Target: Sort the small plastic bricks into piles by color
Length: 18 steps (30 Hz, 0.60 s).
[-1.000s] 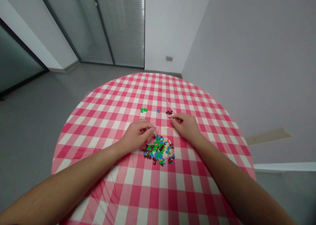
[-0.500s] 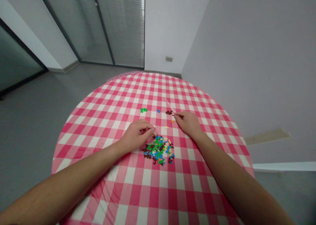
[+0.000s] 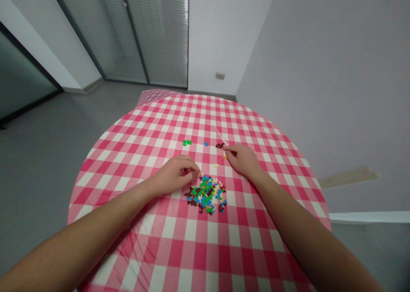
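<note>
A mixed pile of small toy building bricks point(image 3: 206, 194) in green, blue, brown, white and yellow lies on the checked tablecloth. My left hand point(image 3: 176, 173) is at the pile's upper left edge, its thumb and forefinger apart with nothing visible between them. Farther up, my right hand point(image 3: 242, 159) has its fingertips at a small group of brown bricks point(image 3: 219, 145). Its forefinger reaches past the thumb, and no brick shows in its fingers. Close by lie a yellow brick point(image 3: 224, 157) and some cream bricks point(image 3: 216, 165).
Left of the brown group are a blue brick group point(image 3: 206, 144) and a green brick group point(image 3: 187, 142). A tiny pale piece point(image 3: 199, 157) lies below them. The round table wears a red-and-white checked cloth point(image 3: 205, 249). Beyond are a glass partition point(image 3: 153, 40) and a wall point(image 3: 336, 83).
My right fingertips have moved slightly left onto the brown group, and the dark brick at them no longer shows apart. My left thumb and forefinger have parted.
</note>
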{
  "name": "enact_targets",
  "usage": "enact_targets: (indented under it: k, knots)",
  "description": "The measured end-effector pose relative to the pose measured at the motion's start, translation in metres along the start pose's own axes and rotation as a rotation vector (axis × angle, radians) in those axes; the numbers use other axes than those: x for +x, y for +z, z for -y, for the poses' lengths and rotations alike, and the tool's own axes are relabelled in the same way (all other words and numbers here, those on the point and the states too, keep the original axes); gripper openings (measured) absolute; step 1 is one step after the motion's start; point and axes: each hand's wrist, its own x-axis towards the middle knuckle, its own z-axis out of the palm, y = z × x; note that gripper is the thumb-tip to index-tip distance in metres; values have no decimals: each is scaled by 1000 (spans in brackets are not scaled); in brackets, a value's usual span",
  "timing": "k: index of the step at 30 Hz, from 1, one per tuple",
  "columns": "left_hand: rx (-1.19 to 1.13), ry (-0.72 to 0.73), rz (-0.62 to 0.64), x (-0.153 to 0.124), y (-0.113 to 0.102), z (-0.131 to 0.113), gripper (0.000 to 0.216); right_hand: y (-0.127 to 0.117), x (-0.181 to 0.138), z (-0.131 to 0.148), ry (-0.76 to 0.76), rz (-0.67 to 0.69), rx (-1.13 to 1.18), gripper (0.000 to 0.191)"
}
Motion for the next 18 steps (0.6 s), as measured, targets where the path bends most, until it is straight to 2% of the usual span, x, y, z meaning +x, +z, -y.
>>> enact_targets:
  k: [3, 5, 8, 12, 14, 18]
  knots:
    - [16, 55, 199, -1, -11, -4, 32, -1, 0, 2, -5, 22, -24, 33]
    - [10, 67, 287, -2, -15, -6, 31, -1, 0, 3, -3, 15, -8, 33]
    - [9, 78, 361, -2, -16, -8, 26, -2, -2, 4, -44, -16, 87, 31]
    - [9, 83, 406, -2, -13, -9, 18, -11, -11, 13, -209, -12, 216, 24]
    - [14, 84, 413, -2, -13, -9, 15, -19, -16, 21, -276, 87, 258, 22]
    - [34, 95, 422, 0, -12, -9, 13, -34, -24, 33, -355, 367, 322, 19]
